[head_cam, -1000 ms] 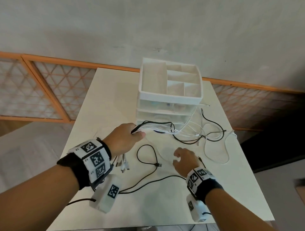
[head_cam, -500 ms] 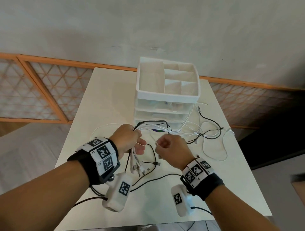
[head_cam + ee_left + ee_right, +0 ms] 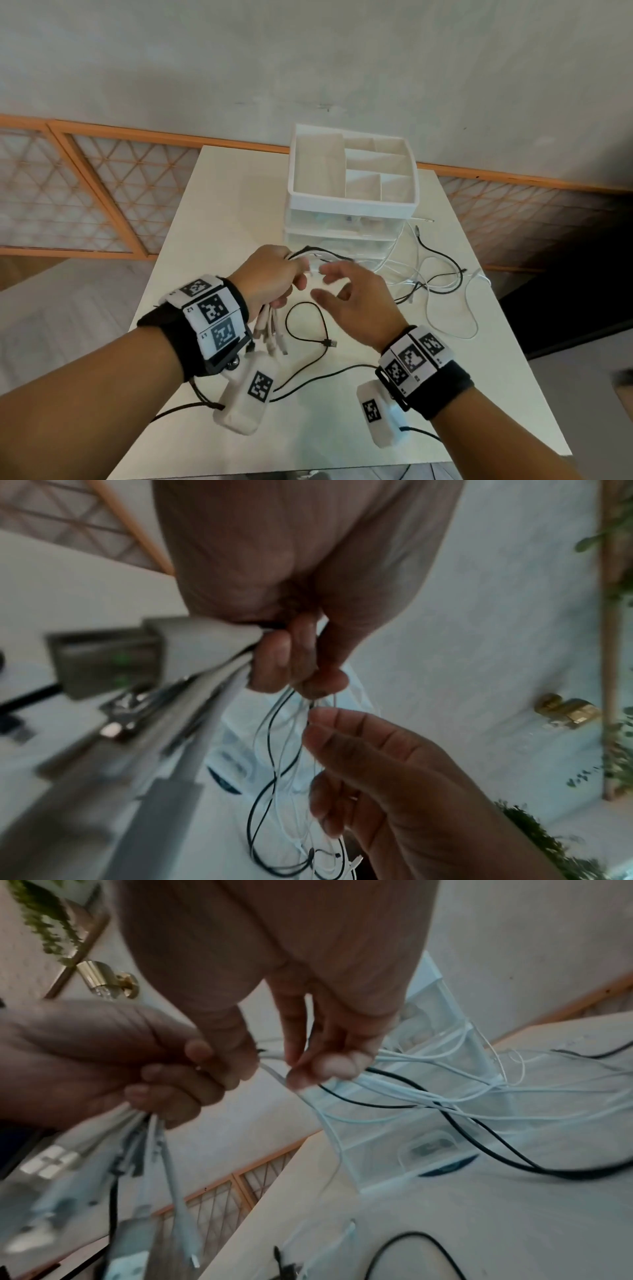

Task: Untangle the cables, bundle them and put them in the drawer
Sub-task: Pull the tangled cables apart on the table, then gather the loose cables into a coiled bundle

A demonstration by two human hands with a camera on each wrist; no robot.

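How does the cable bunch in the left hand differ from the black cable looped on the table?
The cable bunch is gripped by the left hand, plugs hanging; the black cable lies looped on the table. The bunch holds several cords, mostly white; the black cable is single. Both end in plugs.

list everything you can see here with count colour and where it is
white table: 1, white, under everything
white plastic drawer unit with divided top tray: 1, white, far middle of table
bundle of thin cables: several, white and black, gripped in left hand, trailing right past the drawer unit
black cable with plug end: 1, black, looped on table near the bundle's plugs
loose white cable: at least 1, white, table's right side
orange-framed lattice panels: several, orange, along the wall
marker wristbands: 2, black and white, one per wrist
left hand: grips the bundle
right hand: fingers loose, fingertips at the bundle's white cables
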